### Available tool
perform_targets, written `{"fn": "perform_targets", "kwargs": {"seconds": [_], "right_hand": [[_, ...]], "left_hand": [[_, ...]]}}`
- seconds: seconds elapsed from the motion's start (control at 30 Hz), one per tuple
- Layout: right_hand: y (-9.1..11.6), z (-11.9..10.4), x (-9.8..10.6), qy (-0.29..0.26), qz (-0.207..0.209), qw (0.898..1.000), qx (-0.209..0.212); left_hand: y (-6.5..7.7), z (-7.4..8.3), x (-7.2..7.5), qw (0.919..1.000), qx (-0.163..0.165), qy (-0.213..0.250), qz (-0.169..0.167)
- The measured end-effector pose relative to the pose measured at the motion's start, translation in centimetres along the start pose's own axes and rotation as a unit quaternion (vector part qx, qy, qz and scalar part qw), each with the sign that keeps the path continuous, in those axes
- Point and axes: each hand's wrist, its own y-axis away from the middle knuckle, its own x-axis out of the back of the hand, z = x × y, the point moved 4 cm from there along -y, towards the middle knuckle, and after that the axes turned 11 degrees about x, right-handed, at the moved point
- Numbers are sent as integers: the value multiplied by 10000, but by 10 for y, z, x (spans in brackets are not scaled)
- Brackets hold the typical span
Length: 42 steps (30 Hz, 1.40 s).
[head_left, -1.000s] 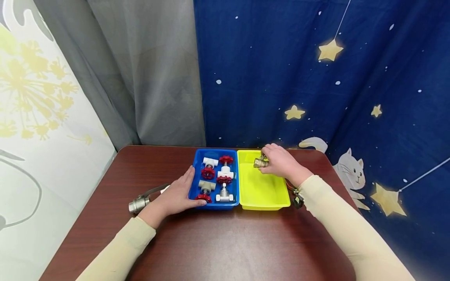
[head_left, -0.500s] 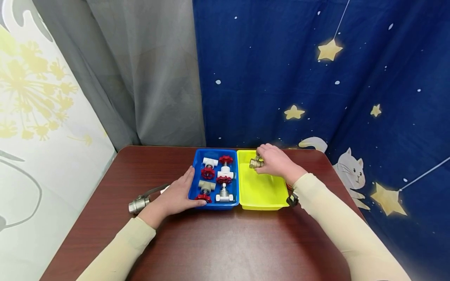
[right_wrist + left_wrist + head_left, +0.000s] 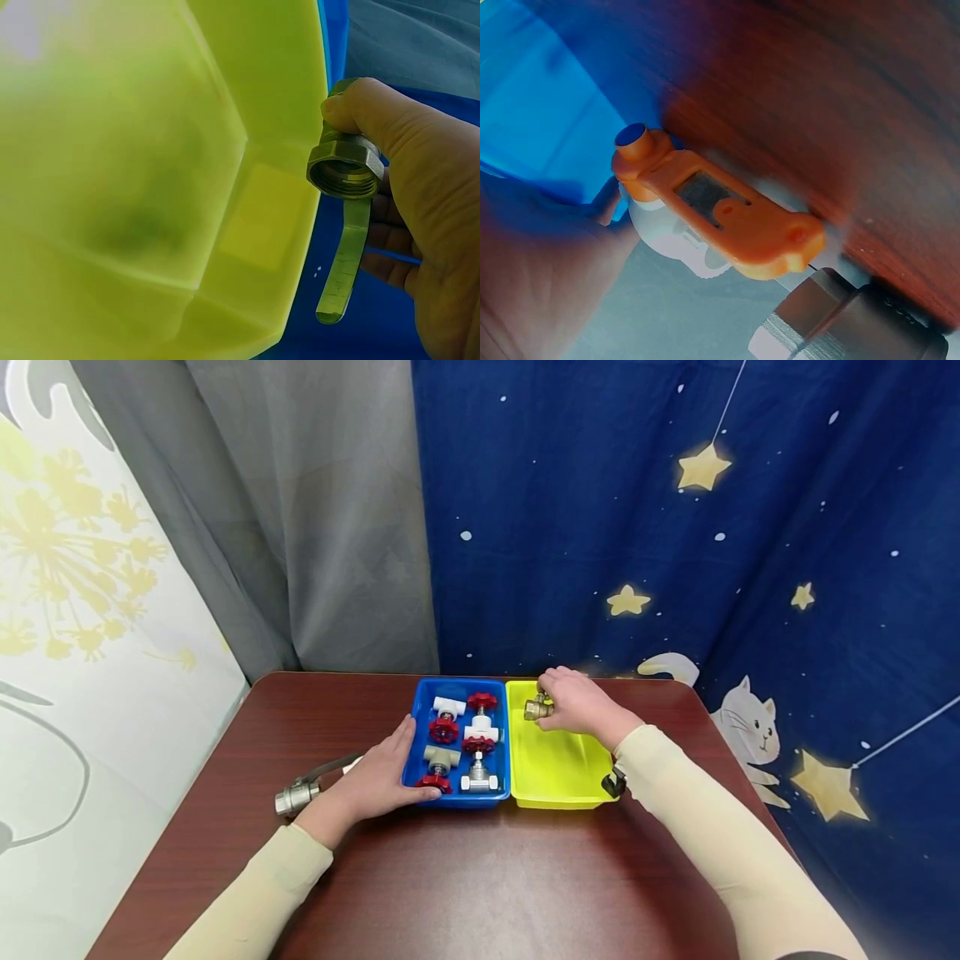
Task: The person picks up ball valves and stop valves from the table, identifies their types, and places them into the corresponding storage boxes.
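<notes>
Brass valve point(image 3: 535, 709) above far end of yellow tray point(image 3: 558, 772), gripped by right hand point(image 3: 577, 702): thumb on body, fingers curled behind, lever point(image 3: 343, 270) beside them. Left hand point(image 3: 378, 774) lies, fingers straight, along left side of blue tray point(image 3: 468, 802)

Left sleeve point(image 3: 251, 902) and right sleeve point(image 3: 720, 843): both are showing plain cream fabric, fitting closely, creasing faintly. Left hand point(image 3: 377, 774) and right hand point(image 3: 581, 702): both are emerging bare. Black device point(image 3: 613, 782), small: is protruding below the right sleeve's end.
</notes>
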Motion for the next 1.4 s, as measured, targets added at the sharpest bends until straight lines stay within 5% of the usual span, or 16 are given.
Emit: {"fn": "perform_targets", "kwargs": {"seconds": [1.4], "right_hand": [[-29,10,-44,-187,-793,9966,-95]], "left_hand": [[2,2,2,10000,18,1,-37]]}}
